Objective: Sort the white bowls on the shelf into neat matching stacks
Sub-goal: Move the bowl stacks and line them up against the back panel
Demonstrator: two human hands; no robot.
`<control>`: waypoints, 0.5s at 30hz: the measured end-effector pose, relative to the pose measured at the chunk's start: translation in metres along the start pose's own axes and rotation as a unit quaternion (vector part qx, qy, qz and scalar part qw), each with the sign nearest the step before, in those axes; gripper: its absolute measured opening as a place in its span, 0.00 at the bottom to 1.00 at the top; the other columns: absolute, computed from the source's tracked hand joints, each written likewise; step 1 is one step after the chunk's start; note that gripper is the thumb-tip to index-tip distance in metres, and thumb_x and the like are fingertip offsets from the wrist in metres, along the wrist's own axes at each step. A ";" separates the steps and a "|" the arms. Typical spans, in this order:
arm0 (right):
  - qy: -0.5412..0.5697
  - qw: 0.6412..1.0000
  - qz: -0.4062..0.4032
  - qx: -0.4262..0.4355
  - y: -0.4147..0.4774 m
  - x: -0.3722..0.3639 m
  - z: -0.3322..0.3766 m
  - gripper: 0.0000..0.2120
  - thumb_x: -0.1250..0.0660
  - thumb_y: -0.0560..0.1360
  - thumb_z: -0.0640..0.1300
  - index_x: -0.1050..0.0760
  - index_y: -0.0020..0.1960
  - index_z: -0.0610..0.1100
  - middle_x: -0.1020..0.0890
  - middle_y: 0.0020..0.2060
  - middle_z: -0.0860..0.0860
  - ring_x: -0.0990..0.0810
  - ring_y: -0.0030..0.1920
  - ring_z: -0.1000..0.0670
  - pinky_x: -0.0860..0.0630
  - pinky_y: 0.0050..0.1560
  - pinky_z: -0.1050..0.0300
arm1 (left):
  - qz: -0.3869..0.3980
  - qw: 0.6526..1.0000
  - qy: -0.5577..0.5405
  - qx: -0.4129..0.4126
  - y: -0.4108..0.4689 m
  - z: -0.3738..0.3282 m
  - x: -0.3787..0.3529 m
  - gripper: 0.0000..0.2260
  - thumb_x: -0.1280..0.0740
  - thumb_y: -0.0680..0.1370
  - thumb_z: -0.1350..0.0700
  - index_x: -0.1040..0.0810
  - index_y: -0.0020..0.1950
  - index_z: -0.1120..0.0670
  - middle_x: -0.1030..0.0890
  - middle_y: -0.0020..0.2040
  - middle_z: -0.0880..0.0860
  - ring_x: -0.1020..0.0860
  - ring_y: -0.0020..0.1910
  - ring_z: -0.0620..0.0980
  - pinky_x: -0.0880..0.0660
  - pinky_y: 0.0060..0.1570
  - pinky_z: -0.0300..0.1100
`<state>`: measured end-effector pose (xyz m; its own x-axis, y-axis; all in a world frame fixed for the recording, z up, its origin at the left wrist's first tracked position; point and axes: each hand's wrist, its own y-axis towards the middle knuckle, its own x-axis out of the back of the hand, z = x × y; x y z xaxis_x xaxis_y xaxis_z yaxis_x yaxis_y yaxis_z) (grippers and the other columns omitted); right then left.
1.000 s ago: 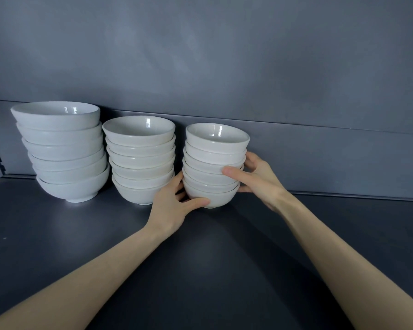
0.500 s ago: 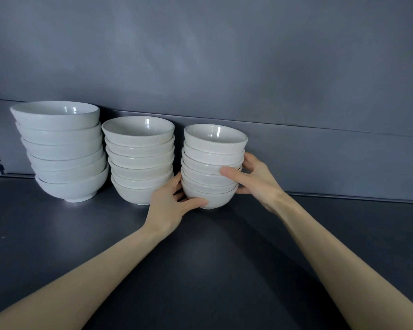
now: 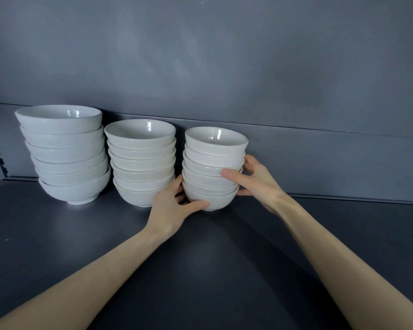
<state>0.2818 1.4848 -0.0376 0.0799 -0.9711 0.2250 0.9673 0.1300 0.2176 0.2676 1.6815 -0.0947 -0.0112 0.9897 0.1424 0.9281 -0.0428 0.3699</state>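
Both hands cup the small-bowl stack (image 3: 214, 167) on the dark shelf (image 3: 57, 246): the left hand (image 3: 171, 210) grasps its bottom bowl, thumb under the front, and the right hand (image 3: 258, 181) presses its middle bowls. To square it well, nudge gently and keep the rims level. Just left of the left hand stands the medium-bowl stack (image 3: 141, 163), nearly touching; beyond it, the large-bowl stack (image 3: 67, 153) leans slightly.

The dark grey shelf (image 3: 57, 246) carries three stacks of white bowls in a row near its back wall: large stack (image 3: 67, 158), medium stack (image 3: 141, 163), small stack (image 3: 212, 163).
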 end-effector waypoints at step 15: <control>-0.030 0.999 0.024 -0.011 -0.001 0.002 0.001 0.35 0.26 0.69 0.53 0.37 0.72 0.52 0.25 0.64 0.56 0.24 0.62 0.55 0.23 0.60 0.48 | 0.024 0.998 0.057 0.015 0.000 -0.007 0.005 0.30 0.23 0.69 0.58 0.31 0.67 0.46 0.23 0.57 0.40 0.24 0.57 0.38 0.29 0.56 0.28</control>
<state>0.2810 1.4829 -0.0363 0.1134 -0.9498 0.2915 0.9675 0.1722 0.1850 0.2646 1.6854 -0.0878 -0.0075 0.9649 0.2626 0.9395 -0.0831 0.3323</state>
